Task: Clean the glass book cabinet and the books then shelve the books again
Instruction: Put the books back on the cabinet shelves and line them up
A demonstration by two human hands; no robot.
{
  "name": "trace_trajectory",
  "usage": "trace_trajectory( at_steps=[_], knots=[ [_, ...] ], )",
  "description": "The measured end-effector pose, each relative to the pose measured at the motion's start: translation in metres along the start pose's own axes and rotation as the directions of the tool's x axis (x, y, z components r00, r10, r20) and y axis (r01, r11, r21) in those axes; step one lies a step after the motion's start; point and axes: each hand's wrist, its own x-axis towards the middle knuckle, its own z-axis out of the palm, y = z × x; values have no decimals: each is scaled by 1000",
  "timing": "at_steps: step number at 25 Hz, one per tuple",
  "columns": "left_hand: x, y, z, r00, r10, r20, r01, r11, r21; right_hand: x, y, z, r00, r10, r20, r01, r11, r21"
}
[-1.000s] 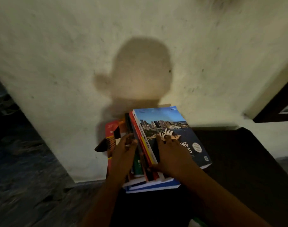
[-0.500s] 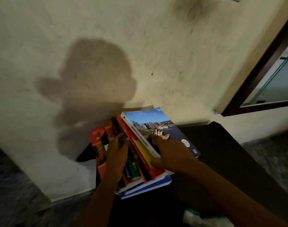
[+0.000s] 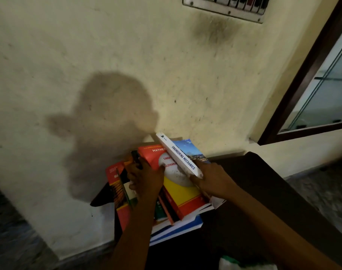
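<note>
A pile of books (image 3: 178, 225) lies on a dark table (image 3: 263, 191) against the wall. My right hand (image 3: 211, 180) grips a white-spined book marked Engineering Mechanics (image 3: 181, 156) and holds it tilted up on its edge, its blue cover facing right. Under it shows a red and yellow mathematics book (image 3: 178, 193). My left hand (image 3: 146, 178) presses on the left side of the pile, its fingers closed over the red book's edge and some thinner books. A red and orange book (image 3: 117, 188) sticks out at the left.
The glass cabinet (image 3: 325, 88) with its dark wooden frame stands at the right. A metal vent (image 3: 224, 6) sits high on the cream wall. Something white and green (image 3: 236, 264), perhaps a cloth, lies at the bottom edge. Stone floor shows at the far left and right.
My right hand has lifted the blue-covered book up onto its edge, baring the red and yellow book beneath. My view has swung right and up toward the cabinet.
</note>
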Motion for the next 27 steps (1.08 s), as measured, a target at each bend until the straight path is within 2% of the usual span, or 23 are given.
trace_trajectory(
  at_steps=[4,7,10,13,15,17,19,22,25,27],
  knots=[
    [-3,10,3,1000,-7,-3,6,996,-86,-1,5,0,1000,26,-2,-26,999,35],
    [-6,17,5,988,124,-90,-140,971,-193,-8,8,-3,998,61,-7,-60,995,78],
    [-19,24,7,937,309,-162,-344,896,-282,-23,10,-13,993,110,-51,-104,988,116],
    [-38,23,13,929,330,-169,-370,784,-498,-39,17,-29,976,154,-153,-145,987,70],
    [-45,23,22,934,327,-143,-342,704,-623,-56,28,-38,952,199,-234,-181,979,98],
    [-53,33,28,919,387,-76,-331,654,-680,-77,44,-50,916,284,-283,-246,956,161],
    [-71,51,35,874,486,-2,-353,631,-691,-105,64,-65,879,372,-298,-306,920,246],
    [-104,82,54,750,655,93,-461,618,-637,-147,102,-89,828,490,-274,-402,858,320],
    [-147,123,100,639,757,139,-585,595,-551,-200,159,-114,763,577,-291,-484,809,334],
    [-184,155,140,583,796,164,-604,559,-567,-245,201,-132,709,626,-325,-532,777,336]
  ],
)
